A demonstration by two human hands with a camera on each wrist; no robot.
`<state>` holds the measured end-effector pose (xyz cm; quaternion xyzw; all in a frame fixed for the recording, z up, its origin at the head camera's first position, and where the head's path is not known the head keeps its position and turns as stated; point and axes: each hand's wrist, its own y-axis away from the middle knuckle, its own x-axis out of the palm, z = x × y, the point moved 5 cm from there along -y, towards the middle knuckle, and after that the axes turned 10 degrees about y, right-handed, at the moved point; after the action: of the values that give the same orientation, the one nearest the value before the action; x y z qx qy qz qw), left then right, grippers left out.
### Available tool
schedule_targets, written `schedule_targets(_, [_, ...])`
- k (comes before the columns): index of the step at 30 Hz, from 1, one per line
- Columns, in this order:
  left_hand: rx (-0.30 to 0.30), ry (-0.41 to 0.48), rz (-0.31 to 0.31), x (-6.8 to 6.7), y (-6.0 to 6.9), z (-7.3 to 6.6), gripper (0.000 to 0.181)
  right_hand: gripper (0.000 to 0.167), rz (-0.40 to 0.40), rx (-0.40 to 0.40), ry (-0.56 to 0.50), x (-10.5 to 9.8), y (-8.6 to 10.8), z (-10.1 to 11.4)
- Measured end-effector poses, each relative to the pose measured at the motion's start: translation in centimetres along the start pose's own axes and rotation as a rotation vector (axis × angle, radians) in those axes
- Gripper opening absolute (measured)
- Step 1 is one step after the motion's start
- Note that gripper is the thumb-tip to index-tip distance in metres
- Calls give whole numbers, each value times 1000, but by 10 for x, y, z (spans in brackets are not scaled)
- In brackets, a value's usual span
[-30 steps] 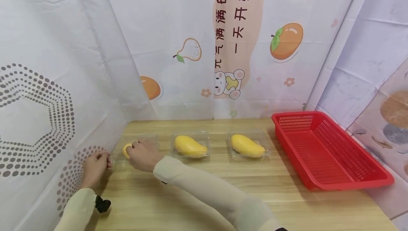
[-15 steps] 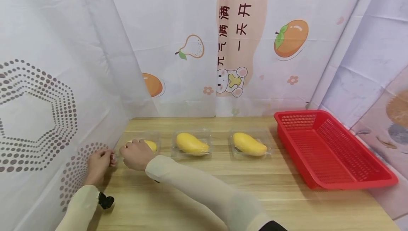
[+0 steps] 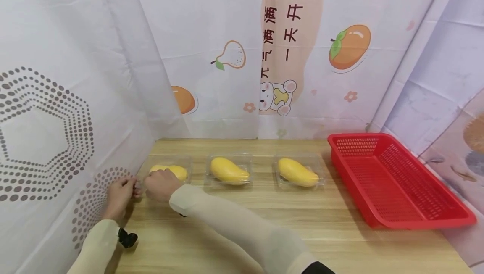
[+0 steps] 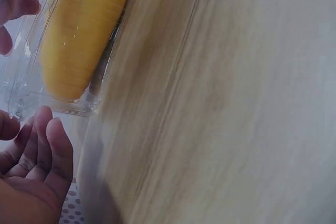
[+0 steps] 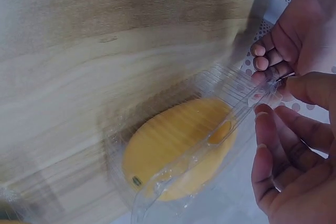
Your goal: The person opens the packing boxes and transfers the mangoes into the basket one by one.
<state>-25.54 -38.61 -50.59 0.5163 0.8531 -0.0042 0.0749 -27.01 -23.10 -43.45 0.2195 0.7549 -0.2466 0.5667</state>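
A yellow mango (image 3: 174, 172) lies in a clear plastic clamshell box (image 5: 118, 145) at the left end of the table. With thumb and fingers my left hand (image 3: 120, 196) pinches the box's left corner, as the left wrist view shows from close by. My right hand (image 3: 161, 185) is beside it, thumb and index finger gripping the box's rim near that same corner. The clear lid lies over the mango; whether its edge is fastened I cannot tell. Two more mangoes, a middle one (image 3: 228, 171) and a right one (image 3: 297, 172), are in similar clear boxes.
A red plastic basket (image 3: 372, 198) stands at the right of the wooden table (image 3: 227, 232). A white curtain (image 3: 113, 110) hangs close against my left hand. Printed cloth (image 3: 211, 118) covers the back.
My right hand has moved left from over the mango to the box's corner, uncovering more of the fruit. The left hand stays at the corner. The head view has shifted slightly.
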Motion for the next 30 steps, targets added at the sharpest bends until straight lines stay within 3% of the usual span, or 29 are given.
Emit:
schedule_targets(6, [-71,60,4,-3,-2,6,37,8,-27,3,3,0,-2,3])
schedule_targets(8, [-121,142,28,-4,-1,7,31,8,-24,10,3,-1,-2,2])
schedule_targets(12, [-204,382,151,-4,3,8,24,13,-1,21,23,-2,-2,2])
schedule_targets(15, [-203,486,271,-3,7,9,28,13,19,21,54,1,-2,3])
schedule_targets(18, [-162,505,349,-5,9,9,27,12,25,20,77,2,-4,5])
schedule_targets(21, [-141,522,385,-7,12,12,25,12,13,26,85,2,-7,7])
schedule_targets(30, [-144,523,428,-12,17,20,29,13,24,5,106,1,-8,16])
